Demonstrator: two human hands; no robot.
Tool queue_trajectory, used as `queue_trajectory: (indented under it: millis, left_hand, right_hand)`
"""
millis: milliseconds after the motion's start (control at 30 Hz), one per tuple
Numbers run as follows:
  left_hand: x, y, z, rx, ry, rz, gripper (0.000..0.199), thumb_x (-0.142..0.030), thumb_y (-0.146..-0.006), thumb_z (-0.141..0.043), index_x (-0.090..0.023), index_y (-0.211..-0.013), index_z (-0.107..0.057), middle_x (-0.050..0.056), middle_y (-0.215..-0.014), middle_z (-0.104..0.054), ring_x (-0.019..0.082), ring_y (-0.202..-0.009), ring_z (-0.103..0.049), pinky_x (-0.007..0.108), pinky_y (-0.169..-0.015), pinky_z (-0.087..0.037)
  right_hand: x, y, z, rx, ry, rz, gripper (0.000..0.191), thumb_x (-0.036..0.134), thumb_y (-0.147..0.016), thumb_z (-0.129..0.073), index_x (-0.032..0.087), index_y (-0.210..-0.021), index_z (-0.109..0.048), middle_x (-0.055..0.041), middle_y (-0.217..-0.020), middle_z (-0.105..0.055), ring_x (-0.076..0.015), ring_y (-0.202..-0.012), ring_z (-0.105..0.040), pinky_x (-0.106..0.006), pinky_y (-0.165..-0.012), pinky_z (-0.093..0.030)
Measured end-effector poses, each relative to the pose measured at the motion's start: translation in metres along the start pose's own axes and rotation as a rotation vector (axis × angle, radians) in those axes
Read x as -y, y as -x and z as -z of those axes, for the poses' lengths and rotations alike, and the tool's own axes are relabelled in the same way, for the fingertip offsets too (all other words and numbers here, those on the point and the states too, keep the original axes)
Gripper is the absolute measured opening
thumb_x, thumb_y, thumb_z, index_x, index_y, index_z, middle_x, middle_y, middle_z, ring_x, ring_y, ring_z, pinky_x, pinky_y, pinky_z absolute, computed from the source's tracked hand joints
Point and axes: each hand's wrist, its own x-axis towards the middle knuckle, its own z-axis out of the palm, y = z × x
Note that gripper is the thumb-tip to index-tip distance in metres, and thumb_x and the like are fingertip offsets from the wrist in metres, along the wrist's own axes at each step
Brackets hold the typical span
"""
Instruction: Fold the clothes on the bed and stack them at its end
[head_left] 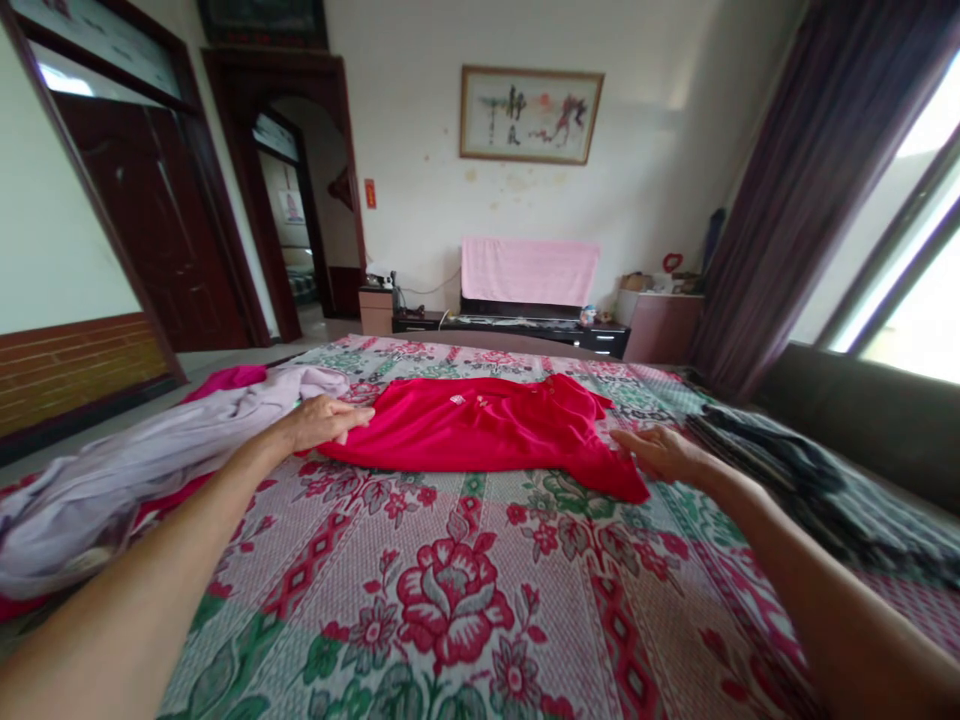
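A red short-sleeved shirt (465, 430) lies spread sideways across the flower-patterned cover (450, 600), with a small white print and some creases on it. At its left end, my left hand (326, 422) has its fingers closed on the fabric edge. On the opposite side, my right hand (664, 455) grips the shirt by the sleeve, its fingertips partly lost against the cloth. The sleeve's pointed corner hangs toward me just below the right fingers. Both forearms reach in from the lower corners.
A heap of pale lilac and red clothes (165, 455) lies on the left. Dark striped clothes (787, 485) are piled on the right, beside a dark sofa back (870, 430). Beyond the cover stands a low black cabinet (611, 342) with a pink cloth (529, 270) above it.
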Motion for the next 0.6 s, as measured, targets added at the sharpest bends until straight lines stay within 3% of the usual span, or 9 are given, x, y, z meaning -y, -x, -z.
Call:
queue_trajectory:
  millis: [100,200,367,600]
  left_hand:
    - [0.006,0.0,-0.001,-0.079,0.036,0.171,0.057,-0.06,-0.082,-0.038,-0.016,-0.089,-0.074,0.004,-0.061,-0.068,0.017,-0.055,-0.061,0.027,-0.059,-0.047]
    - [0.013,-0.003,-0.008,-0.112,-0.027,0.249,0.048,-0.054,-0.081,-0.042,-0.018,-0.086,-0.073,0.005,-0.071,-0.072,0.019,-0.06,-0.065,0.027,-0.06,-0.046]
    - [0.017,-0.008,-0.023,-0.165,-0.261,0.274,0.049,-0.055,-0.08,-0.042,-0.021,-0.082,-0.076,0.012,-0.088,-0.074,0.027,-0.087,-0.068,0.031,-0.069,-0.047]
    - [0.006,-0.014,-0.038,-0.118,-0.277,0.273,0.031,-0.043,-0.075,-0.051,-0.022,-0.076,-0.074,0.009,-0.086,-0.075,0.026,-0.089,-0.067,0.029,-0.071,-0.046]
  right_hand:
    - [-0.011,-0.007,-0.006,-0.114,0.07,-0.061,0.039,0.044,-0.081,-0.045,0.017,-0.063,-0.066,-0.0015,-0.05,-0.057,-0.0138,-0.049,-0.052,-0.024,-0.05,-0.036]
    - [-0.009,-0.013,-0.015,-0.236,0.147,-0.03,0.03,0.036,-0.079,-0.047,0.02,-0.07,-0.07,-0.002,-0.064,-0.066,-0.0163,-0.062,-0.06,-0.025,-0.057,-0.038]
    - [0.004,-0.021,-0.029,-0.172,0.237,-0.09,0.041,0.045,-0.084,-0.044,0.021,-0.066,-0.072,-0.0057,-0.063,-0.067,-0.0193,-0.062,-0.061,-0.027,-0.056,-0.037]
    - [0.009,-0.022,-0.037,-0.15,0.213,-0.11,0.036,0.053,-0.078,-0.054,0.025,-0.084,-0.076,-0.0044,-0.077,-0.072,-0.0218,-0.071,-0.065,-0.027,-0.058,-0.039]
